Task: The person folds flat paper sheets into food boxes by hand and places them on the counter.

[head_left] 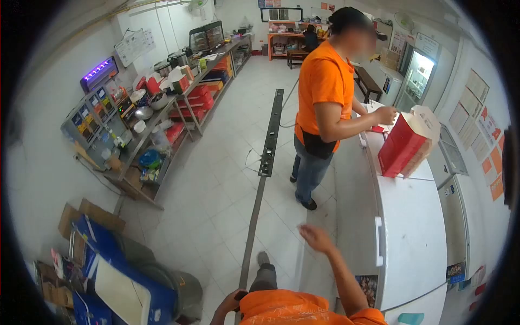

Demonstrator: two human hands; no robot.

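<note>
My right hand [316, 239] is raised in front of me over the tiled floor, its fingers loosely apart and nothing visible in them. It is to the left of a long white chest freezer [414, 238] and touches nothing. Low at my left side, my left hand [232, 301] is beside the orange shirt I wear. A small dark object [240, 295] shows at that hand, but its kind is unclear and the fingers are mostly hidden.
A co-worker in orange [327, 76] stands ahead at the freezers, hands near red boxes [401, 145]. A dark floor strip [271, 132] runs ahead. Loaded metal shelving [179, 100] lines the left wall. Blue coolers [111, 260] and a grey bin [187, 290] stand lower left.
</note>
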